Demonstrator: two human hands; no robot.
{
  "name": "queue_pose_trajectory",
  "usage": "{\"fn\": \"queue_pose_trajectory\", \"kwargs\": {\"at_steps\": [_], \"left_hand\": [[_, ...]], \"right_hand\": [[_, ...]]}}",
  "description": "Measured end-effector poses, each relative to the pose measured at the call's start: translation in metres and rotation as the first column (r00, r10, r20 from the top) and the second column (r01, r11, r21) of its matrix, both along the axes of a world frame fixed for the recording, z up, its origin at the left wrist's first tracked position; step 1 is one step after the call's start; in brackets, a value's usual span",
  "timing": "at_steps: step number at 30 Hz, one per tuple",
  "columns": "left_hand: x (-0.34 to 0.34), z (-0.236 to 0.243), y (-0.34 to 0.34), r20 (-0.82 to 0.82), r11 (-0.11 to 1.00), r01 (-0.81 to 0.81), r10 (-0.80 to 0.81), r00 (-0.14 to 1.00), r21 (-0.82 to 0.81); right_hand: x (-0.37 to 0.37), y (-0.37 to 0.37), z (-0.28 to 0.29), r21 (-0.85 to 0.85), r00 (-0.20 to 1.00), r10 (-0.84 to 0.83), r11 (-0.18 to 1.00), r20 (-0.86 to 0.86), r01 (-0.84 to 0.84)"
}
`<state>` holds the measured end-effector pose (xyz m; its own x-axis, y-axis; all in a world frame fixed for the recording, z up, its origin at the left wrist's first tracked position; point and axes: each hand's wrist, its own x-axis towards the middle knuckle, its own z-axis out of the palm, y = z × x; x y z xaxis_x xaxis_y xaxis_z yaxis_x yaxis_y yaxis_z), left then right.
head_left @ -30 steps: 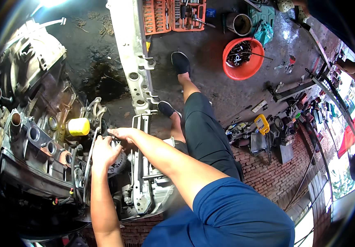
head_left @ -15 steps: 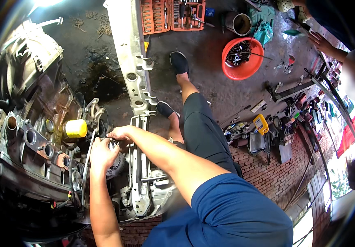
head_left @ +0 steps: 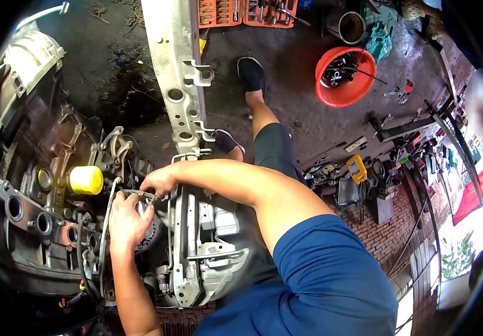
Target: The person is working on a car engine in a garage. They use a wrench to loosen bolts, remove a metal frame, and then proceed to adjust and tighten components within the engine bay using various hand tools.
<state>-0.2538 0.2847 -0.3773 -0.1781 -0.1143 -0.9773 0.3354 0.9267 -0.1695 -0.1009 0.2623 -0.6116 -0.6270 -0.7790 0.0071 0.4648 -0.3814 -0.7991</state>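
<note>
- The left hand (head_left: 129, 218) lies on the near side of a grey, ribbed round part (head_left: 150, 234), fingers bent toward its top; whether they grip anything is hard to tell.
- The right hand (head_left: 160, 180) reaches across from the other side, just beyond the left hand's fingertips, its fingers curled narrow and pointing down; what they may hold is too small to make out.
- The ribbed round part sits partly hidden under the left hand, between the engine block (head_left: 6, 238) and the pale metal frame (head_left: 166, 67).
- A thin metal tube (head_left: 106, 238) runs just left of the left hand.
- A yellow cylinder (head_left: 87, 180) sticks out from the engine block, left of both hands.
- Past the frame, on the dark, stained floor (head_left: 292, 78), a red basin (head_left: 360, 89) holds a heap of small metal parts and a long thin rod.
- An orange tool case (head_left: 219, 24) lies open at the upper edge, with an open-topped metal can (head_left: 335, 22) to its right.
- A yellow container (head_left: 357, 168) rests among mixed tools and parts near the brick paving (head_left: 359, 219).
</note>
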Motion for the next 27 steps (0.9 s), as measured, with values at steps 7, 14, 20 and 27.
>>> {"fn": "queue_pose_trajectory", "kwargs": {"at_steps": [7,14,20,27], "left_hand": [[0.005,0.002,-0.007,-0.021,0.999,0.045,-0.046,0.999,-0.018],[0.002,-0.003,0.007,0.033,0.995,0.042,-0.039,0.999,-0.093],[0.003,-0.002,0.005,0.038,0.995,0.041,-0.038,0.999,-0.086],[0.005,-0.003,-0.005,0.021,0.997,0.062,-0.061,0.998,-0.046]], "right_hand": [[-0.015,-0.007,0.019,0.148,0.990,-0.038,0.987,-0.138,0.059],[-0.007,-0.013,0.016,0.200,0.991,-0.018,0.979,-0.134,0.045],[-0.003,-0.018,0.012,0.133,0.995,-0.015,0.991,-0.099,0.028],[-0.010,-0.015,0.018,0.215,0.990,0.053,0.976,-0.132,-0.023]]}}
